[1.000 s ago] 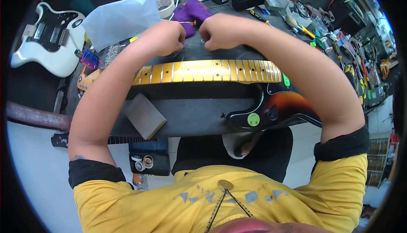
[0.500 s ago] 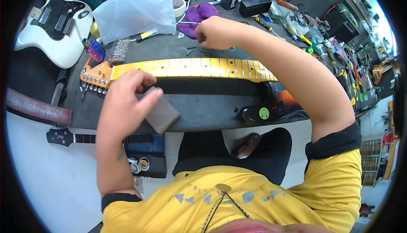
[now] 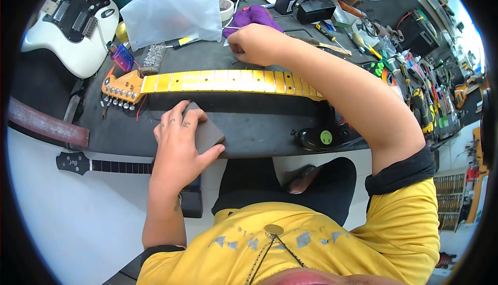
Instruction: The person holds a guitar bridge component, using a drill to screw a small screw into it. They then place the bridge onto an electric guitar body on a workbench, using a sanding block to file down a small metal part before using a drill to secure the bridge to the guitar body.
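My left hand [image 3: 179, 142] is spread over a flat grey block [image 3: 210, 131] near the bench's front edge, thumb on its near side and fingers around its far end. My right hand [image 3: 255, 44] is curled closed above the bench, beyond the guitar neck and in front of a purple cloth [image 3: 254, 17]. A thin pale rod shows beside its knuckles; what the fingers hold is hidden. Between my hands and across the bench lies a guitar neck [image 3: 223, 81] with a yellow fretboard, its orange headstock [image 3: 123, 86] to the left and its body partly under my right forearm.
A white guitar body [image 3: 83, 51] lies at the far left, with a translucent bag [image 3: 174, 17] and a packet of screws [image 3: 153, 57] nearby. Many tools [image 3: 415, 87] crowd the right side. Below the bench is a dark neck [image 3: 119, 166].
My left hand has come down and nearer, from above the headstock end onto the grey block. My right hand has shifted slightly left, still closed.
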Demonstrator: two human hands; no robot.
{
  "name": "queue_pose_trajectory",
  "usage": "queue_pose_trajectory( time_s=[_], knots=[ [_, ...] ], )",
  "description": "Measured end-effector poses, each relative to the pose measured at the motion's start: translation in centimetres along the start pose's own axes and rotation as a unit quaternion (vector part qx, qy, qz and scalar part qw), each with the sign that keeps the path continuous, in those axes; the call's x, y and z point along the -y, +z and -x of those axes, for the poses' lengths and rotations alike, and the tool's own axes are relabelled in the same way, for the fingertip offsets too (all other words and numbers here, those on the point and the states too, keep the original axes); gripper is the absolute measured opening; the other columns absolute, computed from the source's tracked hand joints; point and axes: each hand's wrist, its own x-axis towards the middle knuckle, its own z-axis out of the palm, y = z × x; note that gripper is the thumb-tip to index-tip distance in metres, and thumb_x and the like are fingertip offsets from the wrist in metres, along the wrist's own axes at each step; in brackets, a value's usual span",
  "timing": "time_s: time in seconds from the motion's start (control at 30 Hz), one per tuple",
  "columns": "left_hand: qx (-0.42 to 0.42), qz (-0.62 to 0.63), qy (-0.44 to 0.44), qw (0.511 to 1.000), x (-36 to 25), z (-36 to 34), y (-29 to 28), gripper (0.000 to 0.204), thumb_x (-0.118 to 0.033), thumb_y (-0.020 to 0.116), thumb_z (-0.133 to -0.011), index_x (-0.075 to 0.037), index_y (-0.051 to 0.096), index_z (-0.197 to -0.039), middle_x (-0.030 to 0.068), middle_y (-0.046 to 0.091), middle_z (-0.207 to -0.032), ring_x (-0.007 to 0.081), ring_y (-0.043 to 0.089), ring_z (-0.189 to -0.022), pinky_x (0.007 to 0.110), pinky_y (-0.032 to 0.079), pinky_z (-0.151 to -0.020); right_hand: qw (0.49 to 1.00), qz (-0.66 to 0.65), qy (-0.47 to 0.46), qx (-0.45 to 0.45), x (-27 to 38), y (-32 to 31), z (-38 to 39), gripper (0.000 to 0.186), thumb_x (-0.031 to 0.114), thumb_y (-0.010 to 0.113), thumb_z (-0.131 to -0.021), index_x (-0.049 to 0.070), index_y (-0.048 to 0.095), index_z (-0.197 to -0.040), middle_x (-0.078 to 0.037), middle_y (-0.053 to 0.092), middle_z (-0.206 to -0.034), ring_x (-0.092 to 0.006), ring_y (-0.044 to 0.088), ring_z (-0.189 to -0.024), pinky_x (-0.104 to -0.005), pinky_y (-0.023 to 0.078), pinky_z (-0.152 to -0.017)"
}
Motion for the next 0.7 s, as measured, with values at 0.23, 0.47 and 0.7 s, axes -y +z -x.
queue_pose_trajectory(
  time_s=[0.23,0.47,0.7],
  knots=[
    [-0.034,0.053,0.018,0.998,1.4,0.1,1.1,0.071,-0.025,0.093,-0.069,-0.01,0.059,-0.129,0.0199,0.051,-0.155,0.0387,0.049,-0.143,0.051,0.037,-0.118,0.994,0.001,-0.109,-0.026,0.2,0.5,0.1,0.016,0.015,0.076,-0.092,0.005,0.075,-0.105,-0.014,0.074,-0.107,-0.0327,0.072,-0.098,-0.045,0.057,-0.088],
    [-0.091,0.766,0.003,0.636,1.4,1.5,2.4,0.084,-0.055,0.07,-0.094,-0.006,0.038,-0.155,0.0231,0.052,-0.152,0.0398,0.059,-0.137,0.048,0.048,-0.114,0.945,-0.286,0.047,-0.15,9.1,-5.7,9.6,0.017,0.016,0.072,-0.101,0.001,0.073,-0.109,-0.011,0.074,-0.093,-0.0219,0.072,-0.088,-0.0375,0.056,-0.08],
    [-0.034,0.811,-0.004,0.584,-3.4,2.8,5.0,0.079,-0.061,0.059,-0.101,-0.01,0.04,-0.158,0.0197,0.051,-0.157,0.0356,0.052,-0.144,0.054,0.045,-0.117,0.897,-0.338,0.044,-0.28,17.0,0.3,16.8,0.014,0.012,0.08,-0.091,0.004,0.077,-0.103,-0.016,0.077,-0.092,-0.0356,0.074,-0.086,-0.0406,0.06,-0.078]
  ],
)
